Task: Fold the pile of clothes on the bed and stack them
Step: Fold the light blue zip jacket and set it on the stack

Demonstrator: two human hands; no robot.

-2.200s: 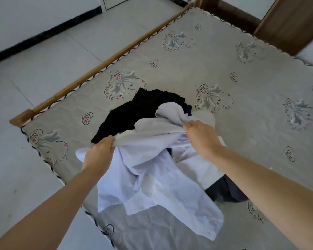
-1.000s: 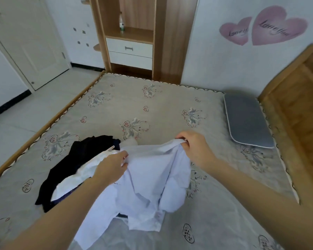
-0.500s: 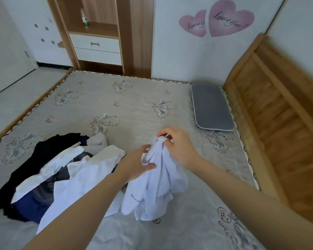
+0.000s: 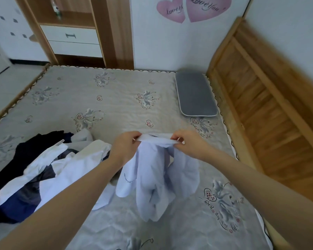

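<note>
The left hand [image 4: 124, 147] and right hand [image 4: 188, 144] pinch a pale blue shirt's [image 4: 152, 177] top edge above the bed [image 4: 116, 98]; the clothes pile [image 4: 34, 170] lies left; a grey pillow [image 4: 195, 94] rests near the headboard [image 4: 260, 98].

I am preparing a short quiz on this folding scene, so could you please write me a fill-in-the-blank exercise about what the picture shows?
1. Both the left hand and the right hand pinch the top edge of a pale ____ shirt.
2. The pile of unfolded clothes lies to the ____ of the held shirt.
3. A grey pillow lies on the mattress beside the wooden ____.
4. The pink wall stickers are shaped like ____.

Missing words: blue; left; headboard; hearts
</note>
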